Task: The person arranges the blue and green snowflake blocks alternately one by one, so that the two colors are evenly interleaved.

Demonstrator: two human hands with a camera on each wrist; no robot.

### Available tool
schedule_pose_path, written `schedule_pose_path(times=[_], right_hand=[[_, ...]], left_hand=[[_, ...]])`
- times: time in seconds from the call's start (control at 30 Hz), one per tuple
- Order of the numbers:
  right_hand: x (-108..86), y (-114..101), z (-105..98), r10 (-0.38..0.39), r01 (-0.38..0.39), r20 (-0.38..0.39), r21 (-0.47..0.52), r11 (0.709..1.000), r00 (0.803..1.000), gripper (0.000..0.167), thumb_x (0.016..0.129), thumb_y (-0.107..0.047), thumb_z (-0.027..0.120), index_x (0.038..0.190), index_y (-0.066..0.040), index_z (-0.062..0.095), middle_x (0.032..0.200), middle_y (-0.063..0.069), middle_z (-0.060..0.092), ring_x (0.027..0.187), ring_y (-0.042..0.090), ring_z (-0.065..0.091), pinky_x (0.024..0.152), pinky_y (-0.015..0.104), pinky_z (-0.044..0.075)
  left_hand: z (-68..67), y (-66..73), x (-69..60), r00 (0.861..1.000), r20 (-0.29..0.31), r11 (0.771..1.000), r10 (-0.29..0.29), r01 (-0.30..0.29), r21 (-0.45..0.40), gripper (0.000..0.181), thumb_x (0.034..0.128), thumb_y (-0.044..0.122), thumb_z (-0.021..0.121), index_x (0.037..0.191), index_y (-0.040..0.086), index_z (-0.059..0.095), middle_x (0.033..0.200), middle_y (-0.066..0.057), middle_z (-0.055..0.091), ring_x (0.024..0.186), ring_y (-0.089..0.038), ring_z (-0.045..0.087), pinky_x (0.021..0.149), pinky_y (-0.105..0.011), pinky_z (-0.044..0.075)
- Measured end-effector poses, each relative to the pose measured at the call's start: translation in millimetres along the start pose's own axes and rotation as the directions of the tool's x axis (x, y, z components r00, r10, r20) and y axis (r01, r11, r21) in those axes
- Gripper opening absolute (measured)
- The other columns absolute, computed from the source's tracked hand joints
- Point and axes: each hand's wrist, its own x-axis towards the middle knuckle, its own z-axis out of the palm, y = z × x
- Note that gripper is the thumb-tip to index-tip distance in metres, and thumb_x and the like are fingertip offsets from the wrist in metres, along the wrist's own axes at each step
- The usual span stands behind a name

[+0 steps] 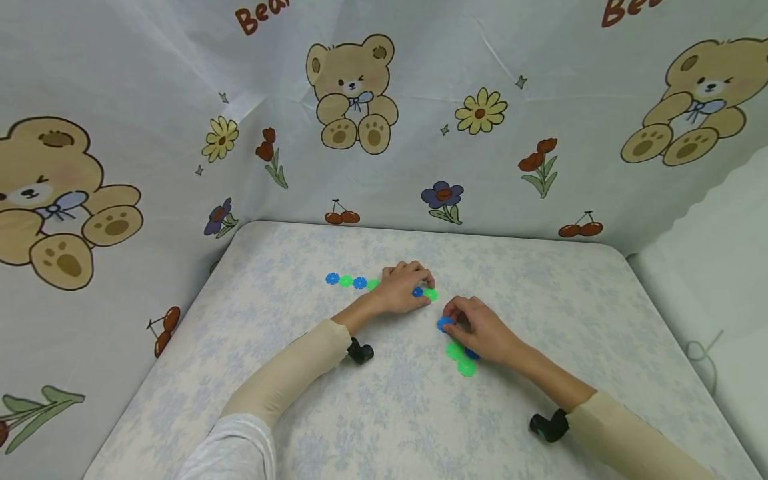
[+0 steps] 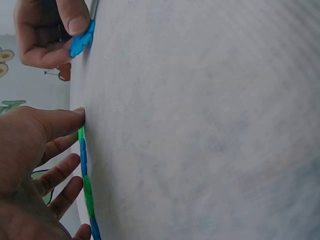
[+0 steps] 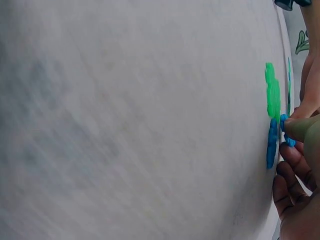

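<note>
A row of flower-shaped plastic discs, blue and green by turns, lies flat on the table, from a blue disc (image 1: 333,278) at its left end to a green disc (image 1: 431,294) at its right. My left hand (image 1: 403,288) lies over the row and hides its middle. Its thumb and index finger grip the green end disc from two sides; the other fingers spread along the row in the left wrist view. Just to the right, my right hand (image 1: 483,330) pinches a loose blue disc (image 2: 82,39) between thumb and fingers, close above the table.
Below the right hand lie green discs (image 1: 466,367) and a blue disc (image 1: 473,355), the blue one partly covered by that hand. Black wrist devices (image 1: 360,351) sit at both sleeves. A bear-print cloth (image 1: 396,187) hangs behind the pale patterned table (image 1: 384,427).
</note>
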Motion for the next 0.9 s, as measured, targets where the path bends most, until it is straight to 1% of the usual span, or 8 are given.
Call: schedule_pose_path(times=[0.27,0.4,0.53,0.6,0.73,0.9], right_hand=[[9.2,12.1,-2.1,-0.010,0.009,-0.051,-0.030,0.999,0.999,0.018,0.101,-0.016,0.077,0.114,-0.010,0.068,0.098,-0.001,0.070,0.093,0.014,0.057,0.081,0.030,0.049],[16.5,16.5,-4.2,-0.010,0.007,-0.059,-0.052,0.999,0.998,0.017,0.101,-0.015,0.076,0.115,-0.009,0.068,0.099,0.001,0.070,0.093,0.015,0.057,0.081,0.031,0.049],[26.7,19.7,-6.1,-0.023,0.019,-0.063,-0.068,0.997,0.998,0.017,0.102,-0.013,0.074,0.117,-0.007,0.068,0.103,0.004,0.070,0.096,0.018,0.059,0.084,0.035,0.051],[30.7,20.8,-6.6,-0.016,0.012,-0.060,-0.071,0.997,0.998,0.018,0.103,-0.014,0.074,0.118,-0.007,0.067,0.104,0.005,0.070,0.097,0.018,0.059,0.086,0.036,0.051],[34.9,23.2,-6.3,-0.001,-0.003,-0.056,-0.079,0.997,0.998,0.017,0.103,-0.014,0.073,0.117,-0.007,0.067,0.103,0.005,0.069,0.095,0.018,0.059,0.085,0.036,0.052],[39.3,25.3,-6.1,-0.003,-0.003,-0.064,-0.094,0.996,0.998,0.018,0.102,-0.014,0.074,0.115,-0.004,0.066,0.102,0.009,0.068,0.092,0.020,0.062,0.083,0.037,0.052]], left_hand=[[1.4,0.6,0.7,1.000,-0.001,1.000,-0.006,0.006,-0.003,0.024,0.1037,0.037,0.073,0.126,0.030,0.066,0.142,0.003,0.057,0.138,-0.029,0.049,0.114,-0.062,0.031],[2.2,-0.9,1.5,1.000,0.000,1.000,-0.003,0.003,0.001,0.024,0.1038,0.038,0.073,0.126,0.031,0.066,0.143,0.003,0.057,0.138,-0.029,0.049,0.115,-0.063,0.031],[2.7,-3.4,2.7,1.000,-0.007,1.000,-0.015,0.015,0.021,0.024,0.1037,0.040,0.073,0.125,0.032,0.067,0.144,0.004,0.057,0.136,-0.027,0.049,0.116,-0.062,0.031],[2.4,-3.8,3.1,1.000,-0.008,1.000,-0.017,0.018,0.026,0.024,0.1034,0.040,0.073,0.125,0.033,0.067,0.144,0.004,0.057,0.135,-0.026,0.049,0.116,-0.061,0.031],[1.3,-2.4,2.7,1.000,-0.004,1.000,-0.014,0.014,0.014,0.025,0.1032,0.039,0.073,0.126,0.031,0.067,0.144,0.003,0.057,0.135,-0.027,0.050,0.116,-0.062,0.031],[2.0,-2.0,2.6,1.000,0.001,1.000,-0.015,0.015,0.024,0.025,0.1037,0.039,0.073,0.126,0.032,0.067,0.144,0.004,0.056,0.135,-0.027,0.049,0.115,-0.061,0.031]])
